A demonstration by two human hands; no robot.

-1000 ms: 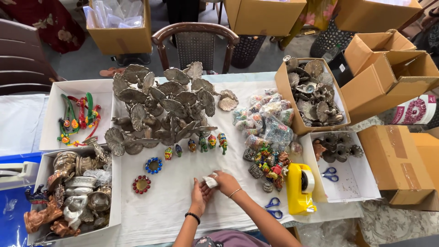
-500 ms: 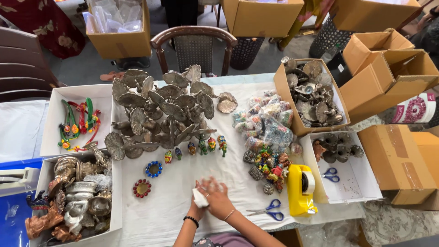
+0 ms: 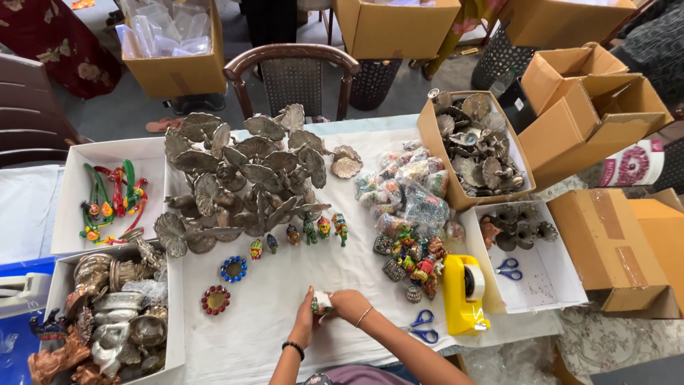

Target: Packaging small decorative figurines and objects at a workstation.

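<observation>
Bare white cloth on the table (image 3: 285, 285) lies open ahead of the hands, between two round jewelled candle holders (image 3: 224, 285) on the left and the heap of wrapped trinkets (image 3: 413, 242) on the right. Farther out, a row of painted figurines (image 3: 306, 232) and the pile of metal leaves (image 3: 242, 178) block the way. Rightward stand the yellow tape dispenser (image 3: 463, 296) and blue scissors (image 3: 424, 328).

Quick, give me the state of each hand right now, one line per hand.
Left hand: closed on a small white-wrapped item.
Right hand: closed on the same small white-wrapped item, above the white tablecloth.
</observation>
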